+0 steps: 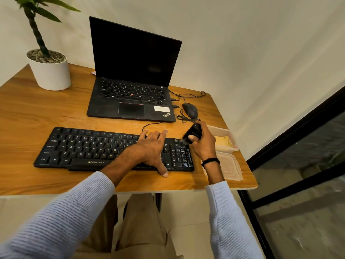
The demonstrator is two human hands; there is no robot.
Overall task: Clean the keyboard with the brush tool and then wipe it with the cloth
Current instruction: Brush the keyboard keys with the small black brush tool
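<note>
A black keyboard [84, 148] lies flat on the wooden desk [37, 113], in front of me. My left hand [151, 148] rests flat on its right-centre keys, fingers spread, thumb over the front edge. My right hand [203, 144] grips a black brush tool [193, 134], whose bristle end touches the top of the number pad at the keyboard's right end. A yellow cloth [224, 142] lies in a clear plastic container [221, 130] just right of that hand.
An open black laptop [130, 101] sits behind the keyboard, with a wired mouse [190, 110] and loose cables to its right. A potted plant [49, 71] stands at the back left. The container's lid [229, 165] lies near the desk's right edge.
</note>
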